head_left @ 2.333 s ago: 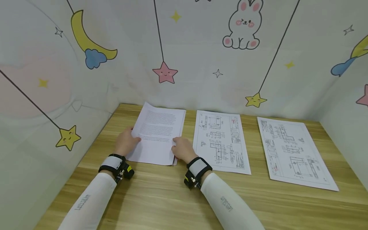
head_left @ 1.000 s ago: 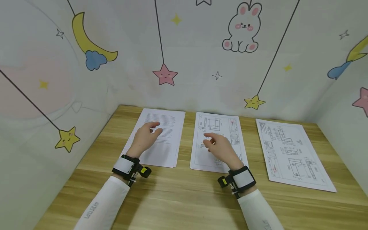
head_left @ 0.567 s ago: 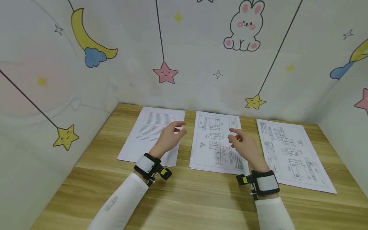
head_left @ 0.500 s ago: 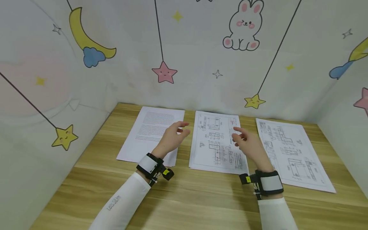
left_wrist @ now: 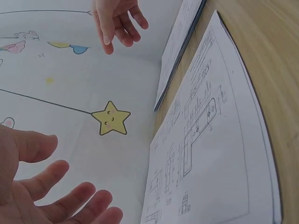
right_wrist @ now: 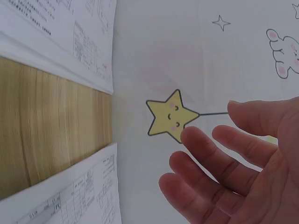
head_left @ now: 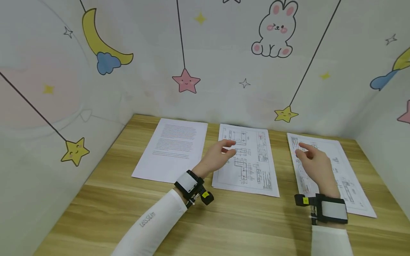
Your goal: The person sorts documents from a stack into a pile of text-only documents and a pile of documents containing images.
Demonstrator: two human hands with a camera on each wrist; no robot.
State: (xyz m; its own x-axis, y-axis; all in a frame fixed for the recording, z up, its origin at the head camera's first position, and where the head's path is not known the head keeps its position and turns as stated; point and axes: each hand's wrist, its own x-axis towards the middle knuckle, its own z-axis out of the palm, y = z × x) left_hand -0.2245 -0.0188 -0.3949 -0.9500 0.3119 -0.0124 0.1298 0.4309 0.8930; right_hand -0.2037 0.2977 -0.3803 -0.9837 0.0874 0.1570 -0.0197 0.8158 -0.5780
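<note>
In the head view, my left hand (head_left: 216,157) hovers above the left edge of the middle stack of paper (head_left: 253,185), whose top sheet bears technical drawings. Its fingers are loosely bent and hold nothing. My right hand (head_left: 317,167) is raised over the right stack of paper (head_left: 358,199), also printed with drawings, and partly hides it. Nothing lies between its relaxed fingers, as the right wrist view shows. At the left lies a stack of paper (head_left: 160,163) with lines of printed text. In the left wrist view the drawing sheets (left_wrist: 210,140) stand apart from the fingers (left_wrist: 70,205).
All three stacks lie on a wood-grain table (head_left: 243,224), with strips of bare wood between them. A pale wall cloth (head_left: 217,49) with cartoon stars, a moon and a rabbit closes off the back and sides.
Earlier both hands held the edges of the left text stack, whose corner stood up. They have let go and moved right, above the middle and right stacks. The text stack now lies flat.
</note>
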